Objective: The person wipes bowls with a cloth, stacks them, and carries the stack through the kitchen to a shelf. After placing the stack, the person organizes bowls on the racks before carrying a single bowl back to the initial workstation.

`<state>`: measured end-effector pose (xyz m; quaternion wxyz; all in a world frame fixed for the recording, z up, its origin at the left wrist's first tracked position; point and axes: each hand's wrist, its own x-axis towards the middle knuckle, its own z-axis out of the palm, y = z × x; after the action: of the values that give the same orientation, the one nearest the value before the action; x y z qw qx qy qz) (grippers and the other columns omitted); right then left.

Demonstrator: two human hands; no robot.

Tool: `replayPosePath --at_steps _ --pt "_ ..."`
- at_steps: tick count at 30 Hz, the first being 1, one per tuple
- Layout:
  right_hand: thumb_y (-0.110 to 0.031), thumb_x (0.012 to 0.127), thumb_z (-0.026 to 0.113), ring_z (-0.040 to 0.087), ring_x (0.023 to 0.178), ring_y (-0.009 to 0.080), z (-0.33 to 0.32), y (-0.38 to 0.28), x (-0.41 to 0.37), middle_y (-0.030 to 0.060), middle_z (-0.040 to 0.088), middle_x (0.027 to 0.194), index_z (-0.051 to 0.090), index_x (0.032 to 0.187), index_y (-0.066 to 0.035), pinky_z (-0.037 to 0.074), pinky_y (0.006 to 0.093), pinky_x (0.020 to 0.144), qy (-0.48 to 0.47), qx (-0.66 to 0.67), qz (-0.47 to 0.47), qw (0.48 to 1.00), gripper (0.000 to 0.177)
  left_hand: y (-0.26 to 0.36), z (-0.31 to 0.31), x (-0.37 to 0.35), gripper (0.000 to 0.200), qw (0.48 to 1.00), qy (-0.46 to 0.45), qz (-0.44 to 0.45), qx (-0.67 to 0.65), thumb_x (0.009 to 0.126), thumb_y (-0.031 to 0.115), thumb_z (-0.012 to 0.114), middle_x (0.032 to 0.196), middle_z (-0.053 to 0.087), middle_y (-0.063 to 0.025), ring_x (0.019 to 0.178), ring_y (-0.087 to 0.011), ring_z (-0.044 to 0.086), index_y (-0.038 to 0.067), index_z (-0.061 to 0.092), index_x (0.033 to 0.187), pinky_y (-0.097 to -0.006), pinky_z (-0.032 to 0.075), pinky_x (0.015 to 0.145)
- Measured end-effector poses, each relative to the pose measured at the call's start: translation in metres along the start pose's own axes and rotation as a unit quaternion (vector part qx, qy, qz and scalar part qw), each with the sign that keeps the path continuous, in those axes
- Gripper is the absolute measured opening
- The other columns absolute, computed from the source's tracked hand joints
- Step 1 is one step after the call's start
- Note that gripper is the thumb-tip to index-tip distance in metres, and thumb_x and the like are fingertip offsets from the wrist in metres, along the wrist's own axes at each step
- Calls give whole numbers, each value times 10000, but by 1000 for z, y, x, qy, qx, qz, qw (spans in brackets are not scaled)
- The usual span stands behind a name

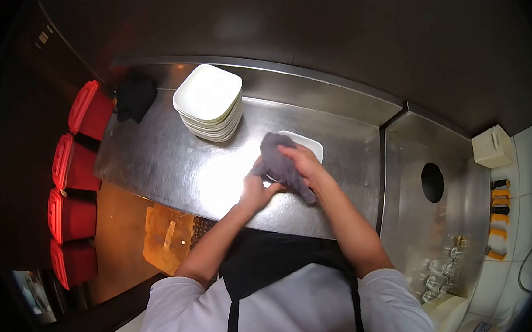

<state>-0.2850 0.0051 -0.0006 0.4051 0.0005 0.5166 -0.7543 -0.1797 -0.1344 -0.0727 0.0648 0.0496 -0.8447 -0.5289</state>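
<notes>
While a steel counter spans the middle of the frame, a person in a white shirt and black apron faces it from the bottom edge. Red bins line the far left. A tall stack of white plates rises at upper left of centre, well apart from both hands.

Just right of centre is a single white plate, partly covered by a crumpled purple-grey cloth. The plate's exposed part lies up and right of the left hand, just beyond the right, which is nearer. With so much covered, its long axis cannot be told; the cloth's runs from upper left to lower right.

The right hand presses on the cloth, fingers bent. The left hand is at the cloth's lower left, thumb reaching rightward; its fingers are partly hidden, so whether it pinches the plate cannot be told.
</notes>
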Motion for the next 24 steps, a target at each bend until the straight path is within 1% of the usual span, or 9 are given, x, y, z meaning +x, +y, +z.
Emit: replayPosePath --at_steps 3,4,5,8,14,17,20,21,24 --pt "-279 991 556 677 1048 250 -24 -25 -14 144 672 1204 569 1289 30 536 395 945 -63 226 -19 972 429 21 -9 2 883 963 10 93 253 749 364 821 1409 458 -289 1366 -485 373 -8 395 1427 -628 255 1121" --pt "-279 993 551 675 1054 254 -41 -32 -15 145 671 1205 569 1288 30 536 393 950 -36 207 -71 975 428 31 -13 3 851 927 14 128 352 754 382 809 1385 481 -286 1353 -503 379 5 422 1411 -675 232 1109" --pt "-280 995 546 672 1061 259 -58 -38 -15 146 670 1206 569 1287 30 536 392 956 -7 189 -124 974 427 34 -15 8 803 904 -42 160 395 769 439 770 1437 410 -287 1397 -557 242 54 462 1402 -775 70 1080" --pt "-284 1010 503 636 1137 273 -56 -82 -58 147 646 1253 558 1303 28 500 416 1012 -20 235 -193 952 432 30 -21 27 570 845 -159 280 426 841 377 711 1376 505 -190 1413 -415 337 91 542 1305 -782 67 1098" --pt "-306 1035 415 582 1219 316 -83 -92 -98 167 598 1328 520 1344 27 446 467 1077 -13 249 -292 924 466 59 -31 39 488 788 -269 292 470 936 438 553 1269 579 -173 1352 -378 406 48 601 1226 -730 180 1108" --pt "-326 1046 356 571 1230 355 -97 -80 -99 198 572 1353 489 1372 31 446 505 1075 12 267 -292 919 501 60 -5 37 479 806 -205 337 441 984 404 486 1340 545 -186 1350 -384 438 37 546 1286 -718 196 1116" --pt "-327 1047 349 573 1226 355 -97 -75 -103 196 573 1352 487 1377 24 449 507 1071 29 290 -286 913 501 61 25 39 454 818 -301 253 420 990 355 488 1328 550 -203 1307 -387 470 30 538 1304 -643 295 1094" --pt "-326 1047 349 573 1225 354 -99 -73 -105 193 574 1351 487 1377 22 450 507 1070 37 282 -291 913 499 65 23 40 414 831 -281 287 386 995 302 481 1220 623 -204 1089 -405 614 33 540 1304 -539 468 946" --pt "-328 1046 354 569 1232 347 -108 -66 -113 179 579 1348 491 1376 16 449 497 1071 61 281 -311 906 497 78 8 37 329 876 -272 250 310 999 261 486 989 692 -201 798 -414 670 49 575 1235 -465 545 735"
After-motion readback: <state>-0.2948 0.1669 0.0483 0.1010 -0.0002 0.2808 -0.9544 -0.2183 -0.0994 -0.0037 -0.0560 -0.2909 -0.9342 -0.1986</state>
